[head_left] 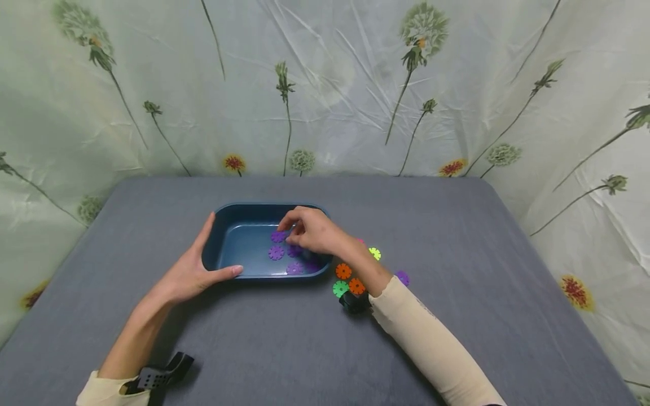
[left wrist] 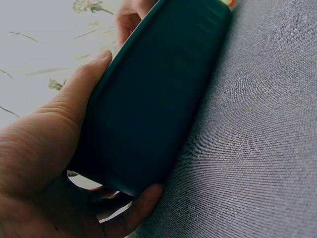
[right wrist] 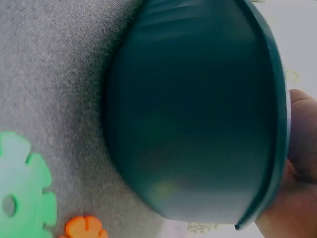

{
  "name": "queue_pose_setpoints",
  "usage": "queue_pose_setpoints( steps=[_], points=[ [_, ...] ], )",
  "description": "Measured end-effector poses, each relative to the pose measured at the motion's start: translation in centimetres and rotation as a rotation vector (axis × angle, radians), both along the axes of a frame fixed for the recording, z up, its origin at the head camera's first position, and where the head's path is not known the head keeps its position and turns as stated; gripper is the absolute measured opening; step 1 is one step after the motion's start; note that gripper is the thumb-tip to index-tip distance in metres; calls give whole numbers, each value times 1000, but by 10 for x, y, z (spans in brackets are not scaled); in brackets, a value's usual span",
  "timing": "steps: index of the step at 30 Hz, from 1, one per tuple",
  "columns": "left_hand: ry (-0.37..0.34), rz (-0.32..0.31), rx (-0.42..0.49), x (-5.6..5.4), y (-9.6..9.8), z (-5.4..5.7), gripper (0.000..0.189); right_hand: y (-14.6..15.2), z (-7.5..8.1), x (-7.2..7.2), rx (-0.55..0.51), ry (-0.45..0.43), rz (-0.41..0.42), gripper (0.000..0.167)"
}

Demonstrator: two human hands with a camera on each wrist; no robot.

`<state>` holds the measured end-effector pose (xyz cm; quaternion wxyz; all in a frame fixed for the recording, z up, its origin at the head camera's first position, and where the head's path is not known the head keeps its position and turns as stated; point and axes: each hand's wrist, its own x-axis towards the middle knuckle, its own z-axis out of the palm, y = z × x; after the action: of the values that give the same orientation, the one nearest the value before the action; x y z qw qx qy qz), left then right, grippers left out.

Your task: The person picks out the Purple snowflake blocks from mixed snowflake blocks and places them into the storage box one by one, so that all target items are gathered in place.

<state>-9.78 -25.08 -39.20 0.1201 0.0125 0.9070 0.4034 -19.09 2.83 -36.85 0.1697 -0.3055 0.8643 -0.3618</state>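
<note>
A blue plastic tray [head_left: 254,277] stands on the grey cloth. My left hand [head_left: 190,270] grips its left end, the thumb over the front rim and the fingers round the end wall, as the left wrist view also shows. Several purple notched discs [head_left: 276,252] lie in the tray's right half. Over them my right hand [head_left: 315,231] reaches in with bent fingers. Its thumb and index fingertips are right at the edge of one purple disc [head_left: 277,237]; whether they pinch it I cannot tell. In the right wrist view the tray wall [right wrist: 193,109] hides the fingertips.
Right of the tray lie orange discs [head_left: 343,271], a green disc [head_left: 340,289], a yellow disc [head_left: 374,253] and a purple disc [head_left: 402,277], partly under the right forearm. A floral curtain [head_left: 335,84] hangs behind the table. Black straps [head_left: 159,376] sit at both wrists.
</note>
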Motion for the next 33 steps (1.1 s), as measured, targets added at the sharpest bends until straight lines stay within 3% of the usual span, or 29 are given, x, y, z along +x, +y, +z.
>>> queue_pose_setpoints(
  steps=[13,21,33],
  points=[
    [20,-7,-1,3,-4,1,129,28,-3,13,-228,63,-69,21],
    [24,-10,8,3,-1,2,129,52,-2,19,-298,72,-96,16],
    [26,-5,3,4,1,1,130,77,-4,26,-318,95,-121,17]
  ],
)
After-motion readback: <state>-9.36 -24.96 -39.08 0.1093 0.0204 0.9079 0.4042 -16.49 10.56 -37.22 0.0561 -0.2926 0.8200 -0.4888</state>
